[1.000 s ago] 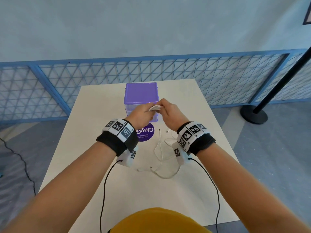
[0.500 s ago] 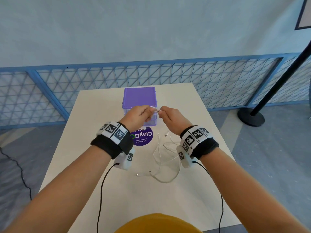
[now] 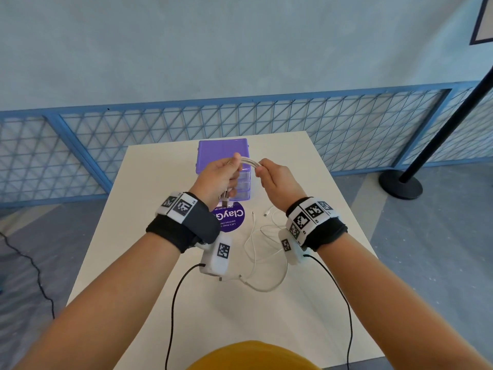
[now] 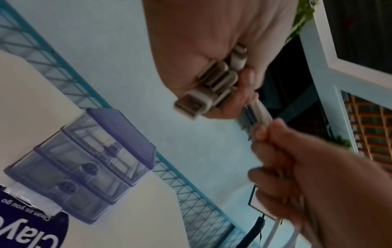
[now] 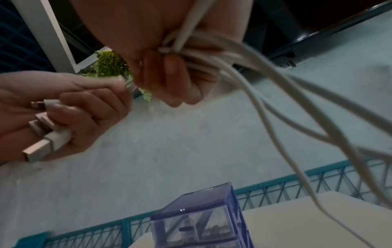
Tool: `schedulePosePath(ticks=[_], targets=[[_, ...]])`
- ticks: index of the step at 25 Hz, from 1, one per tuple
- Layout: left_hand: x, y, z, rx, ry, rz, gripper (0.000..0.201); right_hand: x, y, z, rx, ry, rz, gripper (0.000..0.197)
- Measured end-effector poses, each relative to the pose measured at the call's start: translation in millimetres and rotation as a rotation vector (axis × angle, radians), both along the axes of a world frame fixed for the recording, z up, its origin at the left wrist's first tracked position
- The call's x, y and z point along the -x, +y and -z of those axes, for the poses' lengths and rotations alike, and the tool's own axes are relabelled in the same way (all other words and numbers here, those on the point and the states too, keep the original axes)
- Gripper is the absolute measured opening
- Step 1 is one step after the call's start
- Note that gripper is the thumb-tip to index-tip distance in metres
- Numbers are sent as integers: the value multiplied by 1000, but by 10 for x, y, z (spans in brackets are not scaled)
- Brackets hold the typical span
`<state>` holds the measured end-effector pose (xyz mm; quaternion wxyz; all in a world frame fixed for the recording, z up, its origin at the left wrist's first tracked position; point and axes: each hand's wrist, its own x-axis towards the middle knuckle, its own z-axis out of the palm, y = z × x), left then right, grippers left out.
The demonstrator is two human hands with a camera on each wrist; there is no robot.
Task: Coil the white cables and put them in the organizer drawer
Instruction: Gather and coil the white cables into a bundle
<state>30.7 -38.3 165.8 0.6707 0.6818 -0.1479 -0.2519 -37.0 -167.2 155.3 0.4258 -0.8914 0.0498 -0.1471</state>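
Both hands are raised in front of the purple organizer point(image 3: 223, 153), a small lidded box with clear closed drawers point(image 4: 84, 169). My left hand point(image 3: 221, 177) grips a bundle of white cables point(image 3: 249, 162) near their plug ends; several USB plugs point(image 4: 210, 83) stick out below its fingers. My right hand point(image 3: 272, 178) grips the same bundle a little to the right, and the strands point(image 5: 254, 80) hang from it down to the table. The loose cable lengths point(image 3: 262, 252) lie tangled on the white table point(image 3: 149, 236) between my wrists.
A round purple sticker point(image 3: 229, 217) lies on the table in front of the organizer. A blue mesh fence point(image 3: 293, 121) runs behind the table. A black pole on a round base point(image 3: 400, 184) stands on the floor at the right. A black wire point(image 3: 26, 263) trails on the floor at the left.
Both hands have lifted slightly and drawn apart, so a short stretch of the cable bundle now shows between them. The loose cable on the table has shifted a little.
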Motion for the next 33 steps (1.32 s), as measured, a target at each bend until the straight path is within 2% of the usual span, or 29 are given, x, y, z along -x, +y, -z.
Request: schedulePosePath(ticks=[3, 6, 8, 11, 15, 18, 24, 29, 33], targets=[[80, -67, 64, 4, -12, 10, 24, -65, 78, -37, -35, -76, 61, 26], [107, -85, 64, 74, 39, 0, 32, -80, 125, -11, -103, -91, 112, 27], [97, -61, 71, 128, 33, 12, 30, -51, 135, 22, -114, -86, 132, 26], [72, -40, 77, 210, 45, 14, 34, -6, 127, 57, -29, -41, 142, 32], [126, -77, 63, 332, 192, 73, 43, -2, 149, 61, 17, -2, 101, 35], [183, -140, 83, 347, 252, 107, 54, -14, 210, 73, 95, 70, 61, 40], [147, -221, 241, 274, 260, -97, 41, -24, 247, 126, 175, 241, -42, 40], [15, -222, 271, 420, 404, -265, 37, 11, 252, 299, 157, 249, -63, 40], [-38, -209, 292, 469, 506, -326, 35, 20, 266, 292, 180, 233, -85, 39]])
